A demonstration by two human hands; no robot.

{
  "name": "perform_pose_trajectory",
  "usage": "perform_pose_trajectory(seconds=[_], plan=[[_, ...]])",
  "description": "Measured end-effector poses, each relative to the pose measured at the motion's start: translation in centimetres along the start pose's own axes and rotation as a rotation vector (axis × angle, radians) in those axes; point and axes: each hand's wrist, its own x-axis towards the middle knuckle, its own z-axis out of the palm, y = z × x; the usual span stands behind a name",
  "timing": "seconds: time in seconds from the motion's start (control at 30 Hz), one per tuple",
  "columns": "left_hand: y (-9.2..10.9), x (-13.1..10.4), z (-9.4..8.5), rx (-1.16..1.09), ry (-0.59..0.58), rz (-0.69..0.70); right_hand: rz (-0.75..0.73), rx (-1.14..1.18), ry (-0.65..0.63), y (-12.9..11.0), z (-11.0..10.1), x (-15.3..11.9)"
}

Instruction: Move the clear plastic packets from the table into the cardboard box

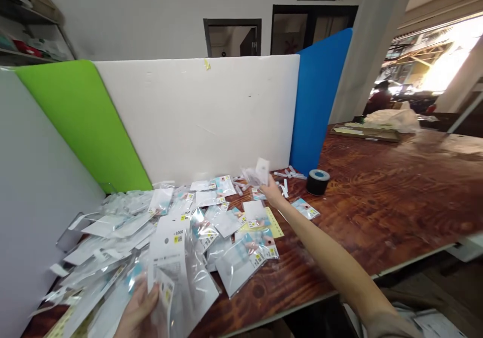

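At the front left, my left hand is closed on clear plastic packets with white cards that carry a "1,000" print and yellow labels. My right hand reaches out to the back of the table. Its fingers pinch a small clear packet with a white card, somewhat blurred. Just beyond and beside it lie several small white strips. Between my hands, many flat packets overlap on the wood, a few over a yellow sheet. A larger heap of clear bags fills the left side.
A white board stands along the back, between a green panel and a blue panel. A black tape roll sits by the blue panel. Farther right are a flat carton and a white plastic bag.
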Motion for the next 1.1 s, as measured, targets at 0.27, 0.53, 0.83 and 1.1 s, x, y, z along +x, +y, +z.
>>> perform_pose_trajectory(seconds=[0.27,0.53,0.83,1.1], plan=[[-3.8,-2.0,12.1,0.280,-0.437,-0.183,0.142,0.291,0.258,1.1,-15.4,-22.8],[-19.5,-9.9,24.9,0.646,-1.074,-0.216,0.442,-0.282,0.790,2.8,-28.0,-44.7],[-38.6,-15.7,27.1,1.332,-1.408,-0.237,0.978,-0.594,0.593,14.2,-21.6,-57.3],[-30.5,-10.9,23.0,1.438,-1.614,-0.012,1.189,-0.659,0.401,19.7,-19.0,-57.5]])
